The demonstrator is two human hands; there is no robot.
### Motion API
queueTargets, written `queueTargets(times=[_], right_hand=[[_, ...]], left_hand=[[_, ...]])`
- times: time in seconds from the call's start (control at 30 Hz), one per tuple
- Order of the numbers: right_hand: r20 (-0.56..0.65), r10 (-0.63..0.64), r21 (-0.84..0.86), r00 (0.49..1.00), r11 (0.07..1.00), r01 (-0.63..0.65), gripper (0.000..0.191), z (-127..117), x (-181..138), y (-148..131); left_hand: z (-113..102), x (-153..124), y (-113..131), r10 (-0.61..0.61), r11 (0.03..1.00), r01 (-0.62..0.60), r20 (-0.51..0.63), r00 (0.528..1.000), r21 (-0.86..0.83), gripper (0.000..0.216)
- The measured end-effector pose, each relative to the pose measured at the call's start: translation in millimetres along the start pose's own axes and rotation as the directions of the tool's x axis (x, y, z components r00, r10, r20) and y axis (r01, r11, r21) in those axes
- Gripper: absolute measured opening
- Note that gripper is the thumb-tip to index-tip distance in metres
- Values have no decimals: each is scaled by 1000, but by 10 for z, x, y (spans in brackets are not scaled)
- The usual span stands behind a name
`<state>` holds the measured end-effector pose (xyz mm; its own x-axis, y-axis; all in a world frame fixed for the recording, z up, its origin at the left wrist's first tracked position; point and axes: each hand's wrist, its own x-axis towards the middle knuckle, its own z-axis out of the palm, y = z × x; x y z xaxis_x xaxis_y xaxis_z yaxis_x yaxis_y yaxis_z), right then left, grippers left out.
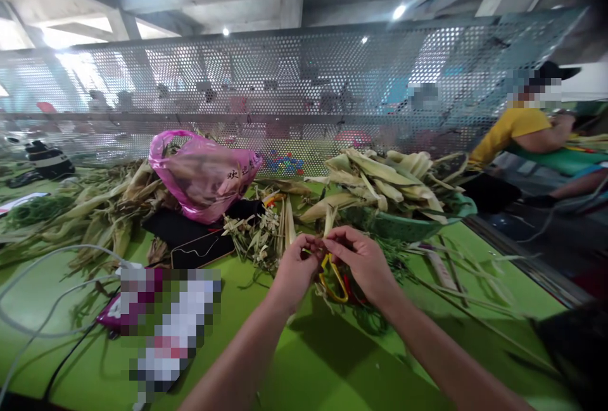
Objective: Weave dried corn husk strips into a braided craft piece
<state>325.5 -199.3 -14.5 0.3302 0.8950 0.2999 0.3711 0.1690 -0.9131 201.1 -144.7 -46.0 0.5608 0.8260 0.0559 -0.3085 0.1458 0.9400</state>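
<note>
In front of me, my left hand [299, 265] and my right hand [358, 259] meet with thumbs and fingers pinched together. A pale strip of corn husk [329, 220] rises upright from between their fingertips. Its lower end is hidden by my fingers. Just below the hands lie yellow-handled scissors [336, 284], with something red beside the handle. A bundle of small pale husk pieces on thin stems [259, 233] rests close to the left of my left hand. Dark green string [373, 319] lies under and beside my right hand.
A green basket [413, 227] heaped with corn husks [384, 177] stands behind right. At left are a pink plastic bag [204, 177], a phone [202, 249], a purple power strip [128, 303] with cables, and more husks [114, 208]. A co-worker [527, 120] sits far right.
</note>
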Motion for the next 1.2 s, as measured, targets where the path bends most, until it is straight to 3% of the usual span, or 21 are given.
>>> queueTargets(times=[0.1,0.23,0.37,0.53,0.83,0.97,1.2], right_hand=[[21,24,26,999,999,-25,19,-12,9,4],[97,43,38,994,998,-47,22,-27,30,67],[166,109,150,980,980,-134,28,-13,45,113],[204,173,246,963,944,-222,26,13,28,83],[248,113,-51,962,993,-103,27,-170,92,71],[276,74,-87,958,995,-52,27,-124,88,134],[193,36,-282,981,959,20,24,-25,69,228]], left_hand=[[-33,40,-38,39,981,-43,25,999,190,16],[-53,54,-13,165,936,-140,-51,985,324,11],[-62,21,47,187,953,-160,-84,979,258,13],[-113,40,91,124,985,-125,19,992,121,20],[-206,114,148,180,911,-169,8,984,375,13],[-195,107,139,206,888,-186,-2,979,420,9],[-161,95,90,239,862,-178,-72,968,476,7]])
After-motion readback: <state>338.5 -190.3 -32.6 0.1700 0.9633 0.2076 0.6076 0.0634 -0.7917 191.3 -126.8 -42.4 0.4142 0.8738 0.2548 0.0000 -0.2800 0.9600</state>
